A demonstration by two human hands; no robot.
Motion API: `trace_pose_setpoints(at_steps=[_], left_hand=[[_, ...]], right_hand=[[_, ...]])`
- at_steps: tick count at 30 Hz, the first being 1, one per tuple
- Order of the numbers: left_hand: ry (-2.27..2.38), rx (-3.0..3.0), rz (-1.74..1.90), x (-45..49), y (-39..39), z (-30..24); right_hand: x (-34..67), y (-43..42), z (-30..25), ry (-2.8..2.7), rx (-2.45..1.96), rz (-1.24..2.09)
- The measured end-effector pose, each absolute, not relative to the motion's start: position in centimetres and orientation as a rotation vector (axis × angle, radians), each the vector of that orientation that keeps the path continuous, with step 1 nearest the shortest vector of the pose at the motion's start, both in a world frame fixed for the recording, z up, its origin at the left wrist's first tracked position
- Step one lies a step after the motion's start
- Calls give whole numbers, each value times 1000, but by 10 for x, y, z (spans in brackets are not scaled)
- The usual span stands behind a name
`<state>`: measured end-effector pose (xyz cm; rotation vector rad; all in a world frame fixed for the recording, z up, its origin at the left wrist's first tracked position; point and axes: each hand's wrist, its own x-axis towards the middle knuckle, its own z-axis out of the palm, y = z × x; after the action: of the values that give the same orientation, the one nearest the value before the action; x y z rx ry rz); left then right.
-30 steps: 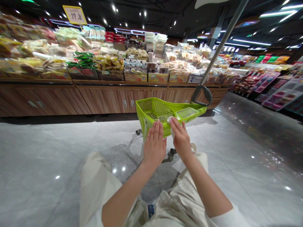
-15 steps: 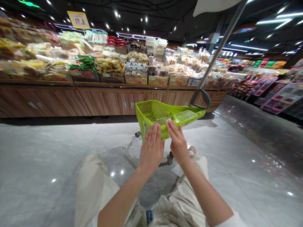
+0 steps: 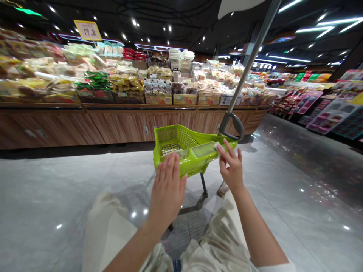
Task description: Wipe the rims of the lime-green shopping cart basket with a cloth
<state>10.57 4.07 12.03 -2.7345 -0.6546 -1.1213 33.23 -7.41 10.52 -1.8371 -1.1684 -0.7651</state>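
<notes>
At the green cart's (image 3: 198,165) near side, the left hand (image 3: 166,190) is held flat, grasping nothing. Toward its handle (image 3: 239,126), the white wipe (image 3: 217,146), held in the half-curled right hand (image 3: 232,170), has been shifted; another stretch is reached.

Creased cream trousers (image 3: 113,234), white right sleeve (image 3: 275,268), bare forearms (image 3: 256,230), small blue patterned patch (image 3: 177,265) in front
</notes>
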Motion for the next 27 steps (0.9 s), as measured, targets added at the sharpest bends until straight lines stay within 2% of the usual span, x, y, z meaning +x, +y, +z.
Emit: trace_pose_setpoints(at_steps=[3, 8, 11, 17, 22, 27], left_hand=[[-490, -2767, -996, 115, 26, 117], [-560, -2723, -1000, 126, 24, 103], [-536, -2711, -1011, 127, 30, 100], [-539, -2731, -1041, 129, 30, 101], [-556, -2727, -1062, 128, 30, 101], [-561, -2739, -1050, 128, 28, 100]], right_hand=[[311, -72, 108, -1176, -1854, -704], [254, -51, 96, -1341, -1849, -812], [254, -48, 90, -1457, -1847, -840], [291, -56, 89, -976, -1934, -885], [258, -48, 92, -1495, -1814, -793], [296, -51, 90, -1014, -1891, -862]])
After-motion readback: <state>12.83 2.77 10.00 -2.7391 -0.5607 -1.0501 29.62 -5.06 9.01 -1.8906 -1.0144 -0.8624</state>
